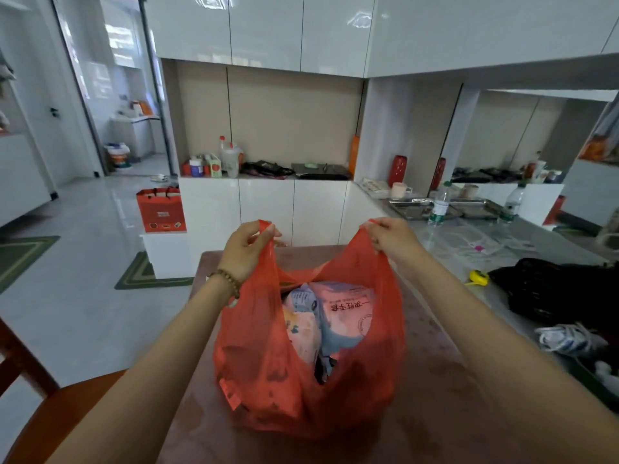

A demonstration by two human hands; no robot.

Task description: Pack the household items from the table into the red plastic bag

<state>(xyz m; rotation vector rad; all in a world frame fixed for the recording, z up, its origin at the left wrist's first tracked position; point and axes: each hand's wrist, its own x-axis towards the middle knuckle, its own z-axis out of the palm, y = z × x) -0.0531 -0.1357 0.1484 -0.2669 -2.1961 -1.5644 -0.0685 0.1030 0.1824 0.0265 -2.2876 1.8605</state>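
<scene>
The red plastic bag [268,363] stands on the brown worktop [435,413], directly in front of the person, its mouth pulled wide open; the left hand [246,251] pinches the bag's left handle [266,227] between curled fingers [249,237] and thumb, and the right hand [392,237] grips the right handle [363,237] in the same way, both handles drawn up and apart above the bag; a bead bracelet [227,279] circles the left wrist.

Inside the bag lie several soft packets; a pink packet [348,309] printed with Chinese characters sits uppermost toward the right, a pale blue packet [303,299] leans against it on the left, and a pastel patterned packet [303,333] lies below that; something dark shows deeper down, too hidden to name.

To the right runs a grey worktop [445,259]; on it rest a yellow tape measure [479,277], a heap of black fabric [552,289], a white sneaker [566,339] and, farther back, a plastic water bottle [440,204]; a wooden chair [50,406] stands at lower left, and a red paper gift bag [160,209] sits on a low white ledge across the room.
</scene>
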